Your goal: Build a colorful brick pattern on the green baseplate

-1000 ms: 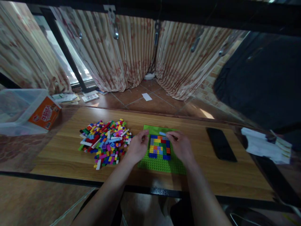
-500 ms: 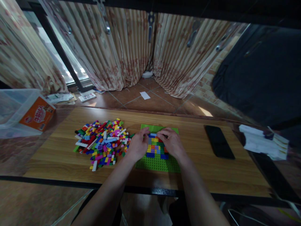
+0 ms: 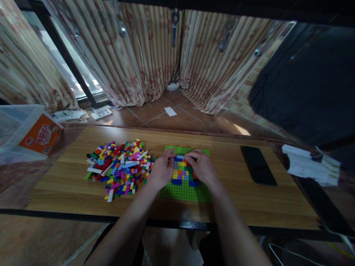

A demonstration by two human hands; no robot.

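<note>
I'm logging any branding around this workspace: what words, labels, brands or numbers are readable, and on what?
None can be read with certainty.
Orange label on the clear plastic bin: large white characters, too blurred to quote.
Flat white rectangular item beyond the brown wooden table: dark print, too small.
Loose white papers: faint marks, illegible.

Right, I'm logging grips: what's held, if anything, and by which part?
The right hand seems to touch the right end of the light blue brick; whether it grips or presses cannot be told. The left hand shows no clear hold.
</note>
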